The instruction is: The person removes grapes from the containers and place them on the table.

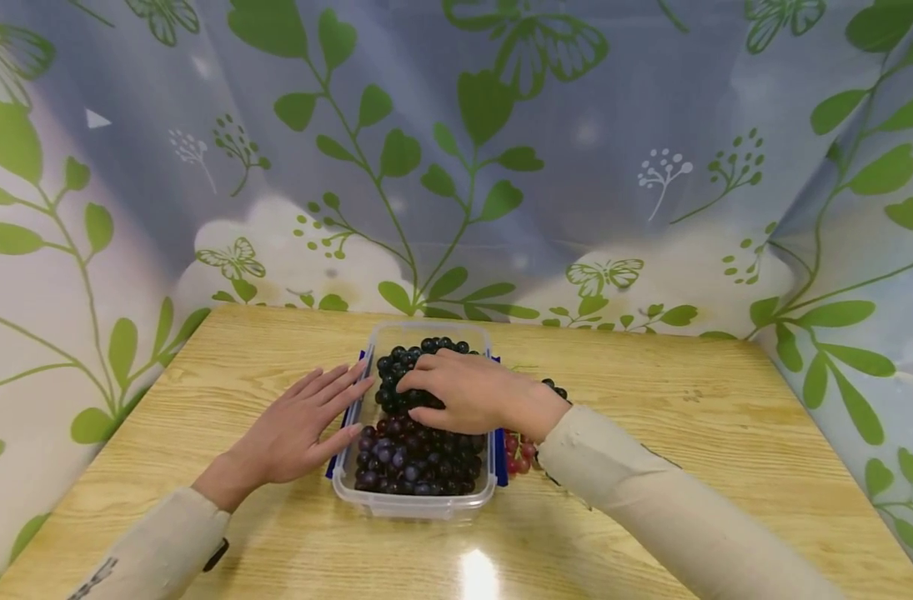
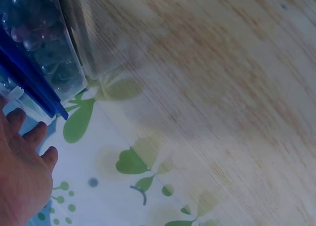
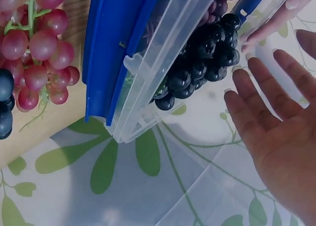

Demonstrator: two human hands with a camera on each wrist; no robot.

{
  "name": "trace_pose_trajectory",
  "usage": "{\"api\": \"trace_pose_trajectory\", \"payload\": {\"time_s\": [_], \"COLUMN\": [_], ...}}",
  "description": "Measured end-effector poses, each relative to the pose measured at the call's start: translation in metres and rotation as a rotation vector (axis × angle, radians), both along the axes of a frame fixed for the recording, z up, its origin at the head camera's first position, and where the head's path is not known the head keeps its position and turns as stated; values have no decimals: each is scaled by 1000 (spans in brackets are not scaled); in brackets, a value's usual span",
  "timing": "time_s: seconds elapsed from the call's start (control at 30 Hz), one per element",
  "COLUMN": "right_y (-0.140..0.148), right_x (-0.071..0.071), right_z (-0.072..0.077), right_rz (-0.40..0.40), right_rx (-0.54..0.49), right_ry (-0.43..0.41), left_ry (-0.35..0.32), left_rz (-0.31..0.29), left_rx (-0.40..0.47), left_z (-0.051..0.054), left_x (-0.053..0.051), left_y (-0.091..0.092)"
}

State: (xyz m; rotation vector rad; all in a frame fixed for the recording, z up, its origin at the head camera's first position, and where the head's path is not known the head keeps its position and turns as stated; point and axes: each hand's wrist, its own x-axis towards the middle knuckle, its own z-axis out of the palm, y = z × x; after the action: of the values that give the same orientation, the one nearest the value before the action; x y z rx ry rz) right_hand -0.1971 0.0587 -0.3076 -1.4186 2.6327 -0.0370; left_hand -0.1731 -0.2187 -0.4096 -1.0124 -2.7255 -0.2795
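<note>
A clear plastic container with blue side latches holds black grapes toward its far end and dark purple grapes toward its near end. My right hand reaches over the black grapes, palm down. In the right wrist view its fingers are spread and slightly bent, close to the black grapes, with nothing gripped. At the container's left side lies my left hand, fingers extended, fingertips at the rim. The left wrist view shows that hand only in part, beside a blue latch.
Red grapes lie on the wooden table just right of the container, partly hidden by my right arm. More dark grapes show behind that wrist. A leaf-patterned cloth rises behind the table and at both sides.
</note>
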Motion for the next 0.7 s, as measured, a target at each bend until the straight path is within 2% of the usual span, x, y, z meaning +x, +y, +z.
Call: {"api": "trace_pose_trajectory", "payload": {"time_s": [0.33,0.7], "right_y": [-8,-20], "right_x": [5,16], "right_z": [-3,-13], "right_rz": [21,48], "right_rx": [33,170], "right_ry": [-155,-171], "left_ry": [22,5], "left_rz": [4,4], "left_rx": [1,0], "left_z": [-1,-3], "left_x": [0,-1], "left_y": [0,0]}}
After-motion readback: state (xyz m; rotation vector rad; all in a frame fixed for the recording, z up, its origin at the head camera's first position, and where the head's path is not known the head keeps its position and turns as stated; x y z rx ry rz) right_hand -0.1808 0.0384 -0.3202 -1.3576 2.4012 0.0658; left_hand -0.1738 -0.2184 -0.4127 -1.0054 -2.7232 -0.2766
